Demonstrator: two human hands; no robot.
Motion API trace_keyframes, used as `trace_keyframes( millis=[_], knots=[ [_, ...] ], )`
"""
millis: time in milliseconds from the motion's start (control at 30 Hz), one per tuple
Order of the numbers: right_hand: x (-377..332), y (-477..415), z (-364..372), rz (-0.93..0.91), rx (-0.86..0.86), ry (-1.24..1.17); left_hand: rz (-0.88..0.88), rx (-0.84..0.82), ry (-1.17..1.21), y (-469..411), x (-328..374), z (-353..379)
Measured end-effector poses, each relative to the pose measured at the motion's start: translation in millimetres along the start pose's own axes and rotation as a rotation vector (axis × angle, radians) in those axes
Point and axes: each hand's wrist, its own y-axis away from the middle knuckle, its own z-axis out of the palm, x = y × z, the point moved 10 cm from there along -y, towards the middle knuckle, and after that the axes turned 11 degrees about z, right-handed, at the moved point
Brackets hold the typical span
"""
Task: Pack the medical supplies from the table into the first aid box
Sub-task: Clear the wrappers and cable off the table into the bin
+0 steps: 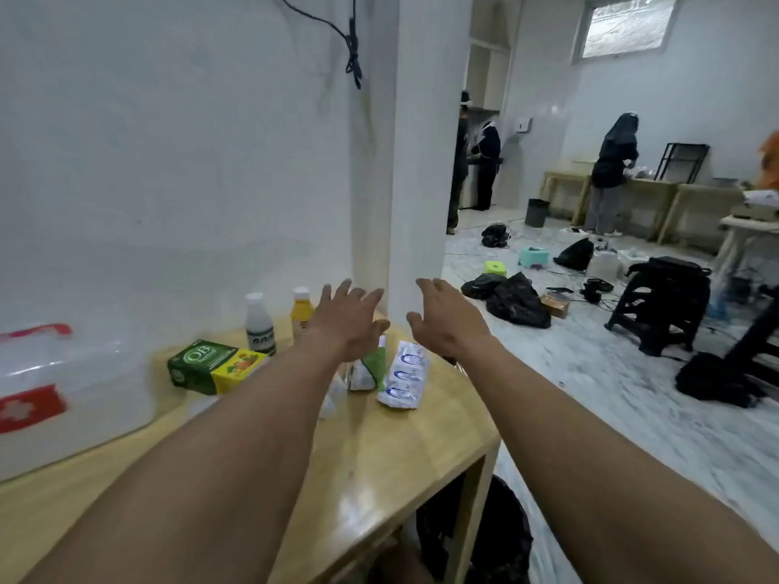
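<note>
Over the worktop (pixel 379 448), the left hand (pixel 345 318) and right hand (pixel 447 318) are hovering open, fingers spread and holding nothing, near the blue packet (pixel 404 375), probably light, soft and slippery, best pinched by its edge, while the box (pixel 63 394) is sitting far left.
</note>
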Motion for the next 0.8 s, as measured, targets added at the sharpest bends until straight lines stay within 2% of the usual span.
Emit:
trace_keyframes(
  millis=[200,367,533,800],
  knots=[
    [33.1,-5.0,58.0,0.071,-0.243,0.017,-0.013,-0.177,-0.012,-23.3,-3.3,43.0],
    [49.8,-5.8,86.0,0.112,-0.368,0.013,-0.109,-0.304,0.028,-25.2,-11.5,64.9],
    [51.4,-7.1,85.8,0.112,-0.351,-0.037,-0.138,-0.267,0.05,-29.2,-11.9,63.5],
    [56.7,-11.4,63.1,0.147,-0.313,-0.109,-0.155,-0.128,0.236,-35.0,-12.1,45.8]
  ],
)
